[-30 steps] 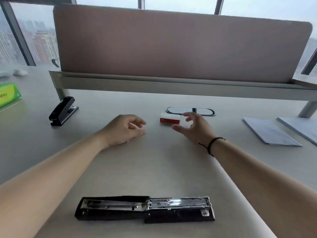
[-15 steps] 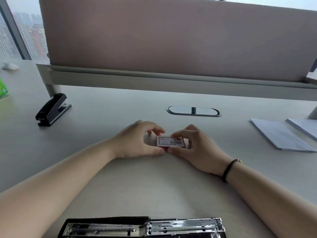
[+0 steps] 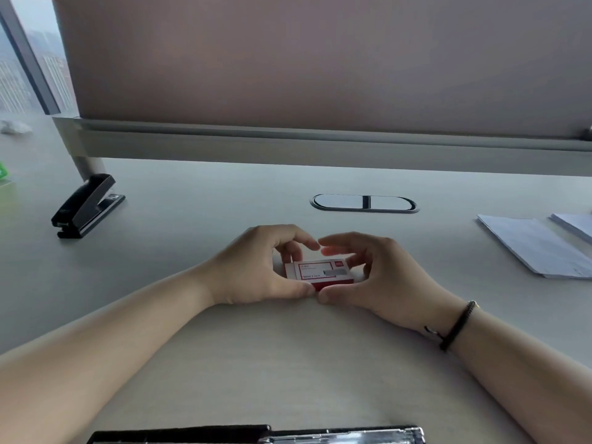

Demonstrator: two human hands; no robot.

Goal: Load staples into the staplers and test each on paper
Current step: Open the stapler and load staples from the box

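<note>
At desk centre | left hand [image 3: 256, 267], right hand [image 3: 378, 277] still pinch staple box [image 3: 320, 273] (fingers now arched higher)

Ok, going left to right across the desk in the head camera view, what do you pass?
Closed black stapler → left hand → staple box held between both hands → right hand → paper sheets.

Staple box [image 3: 320, 272] printed cardboard; closed stapler [image 3: 85, 205] glossy black plastic; open stapler [image 3: 339, 436] shiny metal; desk [image 3: 208, 225] smooth matt.
</note>
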